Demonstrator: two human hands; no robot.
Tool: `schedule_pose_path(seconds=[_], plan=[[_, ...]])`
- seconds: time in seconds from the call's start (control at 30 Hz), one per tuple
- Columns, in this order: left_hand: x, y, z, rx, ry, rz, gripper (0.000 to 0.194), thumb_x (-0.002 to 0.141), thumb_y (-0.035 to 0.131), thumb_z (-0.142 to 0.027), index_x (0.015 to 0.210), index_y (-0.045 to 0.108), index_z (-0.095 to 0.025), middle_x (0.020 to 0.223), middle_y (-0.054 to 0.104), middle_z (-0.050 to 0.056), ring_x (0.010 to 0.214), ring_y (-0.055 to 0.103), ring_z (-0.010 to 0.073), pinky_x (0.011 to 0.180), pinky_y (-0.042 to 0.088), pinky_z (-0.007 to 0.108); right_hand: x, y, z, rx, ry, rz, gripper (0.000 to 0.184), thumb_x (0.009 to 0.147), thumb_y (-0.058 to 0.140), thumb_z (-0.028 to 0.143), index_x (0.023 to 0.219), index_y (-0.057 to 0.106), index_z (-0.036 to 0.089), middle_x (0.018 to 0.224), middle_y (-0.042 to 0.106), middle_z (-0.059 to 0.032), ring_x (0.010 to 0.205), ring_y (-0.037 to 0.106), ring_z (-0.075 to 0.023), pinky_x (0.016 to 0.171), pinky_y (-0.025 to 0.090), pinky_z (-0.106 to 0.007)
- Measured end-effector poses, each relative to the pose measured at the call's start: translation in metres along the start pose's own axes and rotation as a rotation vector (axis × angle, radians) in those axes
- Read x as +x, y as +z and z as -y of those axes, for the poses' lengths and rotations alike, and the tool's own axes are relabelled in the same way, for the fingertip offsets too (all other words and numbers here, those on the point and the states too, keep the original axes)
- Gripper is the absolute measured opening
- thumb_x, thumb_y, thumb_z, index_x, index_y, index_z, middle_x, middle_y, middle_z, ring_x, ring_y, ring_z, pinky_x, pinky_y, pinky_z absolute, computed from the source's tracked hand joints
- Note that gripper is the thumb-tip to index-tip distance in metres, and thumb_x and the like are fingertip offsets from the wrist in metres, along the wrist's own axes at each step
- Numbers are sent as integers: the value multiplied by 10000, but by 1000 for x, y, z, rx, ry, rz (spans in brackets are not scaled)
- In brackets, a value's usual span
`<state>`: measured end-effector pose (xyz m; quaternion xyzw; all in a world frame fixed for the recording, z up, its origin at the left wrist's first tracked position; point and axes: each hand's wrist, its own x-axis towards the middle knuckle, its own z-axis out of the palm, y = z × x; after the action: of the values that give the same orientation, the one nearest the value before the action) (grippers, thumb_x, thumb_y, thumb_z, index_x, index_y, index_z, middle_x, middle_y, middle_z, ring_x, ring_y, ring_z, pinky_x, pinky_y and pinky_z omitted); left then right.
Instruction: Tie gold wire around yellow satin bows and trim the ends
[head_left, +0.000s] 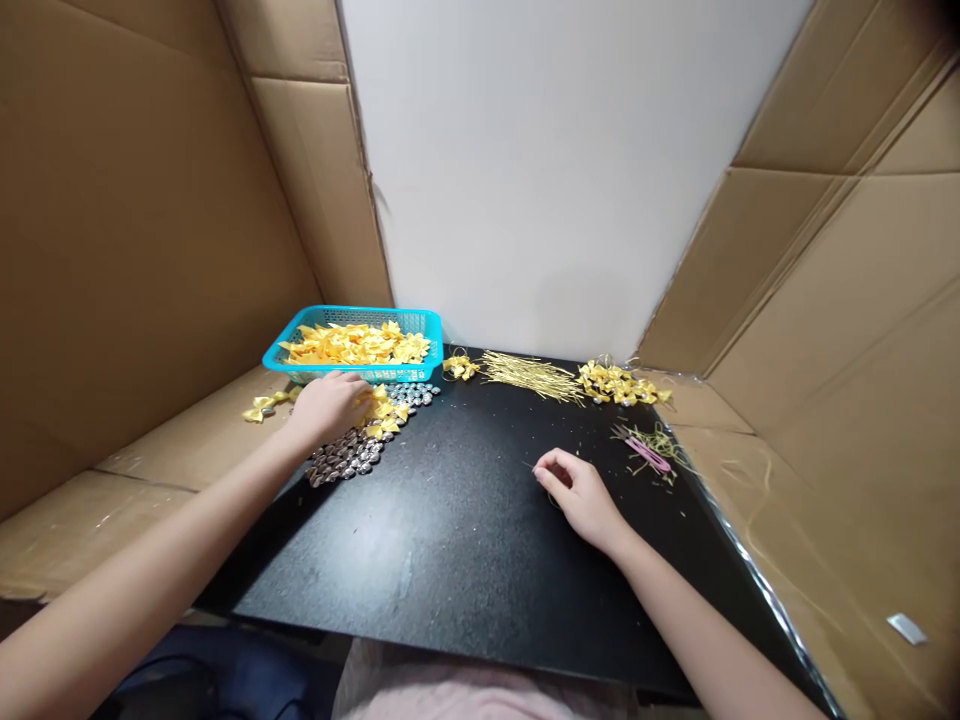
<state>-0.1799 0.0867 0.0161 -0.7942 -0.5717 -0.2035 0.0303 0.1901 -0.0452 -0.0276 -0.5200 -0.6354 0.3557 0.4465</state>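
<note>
My left hand [334, 405] is over the left part of the table, its fingers curled down at a yellow ribbon bow [367, 402]; the fingertips are partly hidden. Several more yellow bows [386, 415] lie beside it on a spread of shiny silver beads [346, 458]. Out over the middle right, my right hand [574, 492] is closed in a pinch. A thin needle [528, 465] sticks out to the left from between its thumb and forefinger. A bit of yellowish string shows under that hand.
A turquoise basket [352, 311] full of yellow bows stands at the back left. Along the back lie cut gold cords [532, 376] and finished-looking bows with beads [616, 383]. Pink thread snips [649, 453] rest among string scraps at right. Cardboard walls [150, 200] enclose the black table [450, 560].
</note>
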Motion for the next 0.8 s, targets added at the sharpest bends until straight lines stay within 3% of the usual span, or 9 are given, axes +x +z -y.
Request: schedule_pose_path(seconds=[0.17,0.23,0.27,0.3,0.37,0.47,0.6,0.8], plan=[[-8,-10,-18,41,-1,-131,310,841,480,-414,801,699,-199,1016,692,135,1003,587,339,901,433,438,-2,2,5,30,-2,-25,167,825,610,312,708,622,194,627,533,21,580,444,-131,570,339,-244],[-12,-14,-38,-119,-38,-230,344,840,505,-469,814,704,-190,1027,690,127,988,598,315,897,444,408,-2,4,9,27,-13,-45,166,837,602,310,717,620,196,653,552,16,599,470,-134,589,358,-247],[-15,-15,-51,-273,-68,-216,367,832,523,-501,829,709,-184,991,699,117,943,611,297,846,464,380,-3,4,11,25,-29,-58,165,844,598,308,723,620,197,671,565,11,616,488,-138,603,371,-250],[-17,-15,-66,-454,-124,-164,397,821,539,-539,843,715,-184,928,712,98,865,622,272,772,479,351,-4,5,14,23,-51,-71,163,850,595,303,729,621,198,690,578,6,637,507,-143,622,386,-254],[-23,-13,-96,-756,-207,56,440,762,606,-599,841,737,-187,773,713,53,733,615,229,680,473,310,-6,6,20,18,-102,-108,161,862,587,294,736,619,199,715,595,-3,672,531,-151,658,408,-262],[-30,-6,-137,-1020,-188,225,388,722,678,-565,749,749,-184,666,687,27,651,584,179,657,459,281,-12,6,31,8,-165,-167,178,881,569,290,728,585,201,709,583,-2,675,522,-148,667,408,-263],[-40,4,-170,-1229,-225,305,330,687,754,-444,881,749,-176,740,720,27,641,574,148,653,455,265,-20,8,42,-40,-238,-174,245,910,510,283,680,497,201,658,513,15,631,471,-131,625,368,-252],[-52,17,-186,-1352,-256,359,296,695,760,-353,924,723,-169,709,720,13,621,593,141,659,480,271,-24,14,42,-17,-211,-137,313,886,470,282,591,401,203,567,423,35,551,391,-113,565,306,-252]])
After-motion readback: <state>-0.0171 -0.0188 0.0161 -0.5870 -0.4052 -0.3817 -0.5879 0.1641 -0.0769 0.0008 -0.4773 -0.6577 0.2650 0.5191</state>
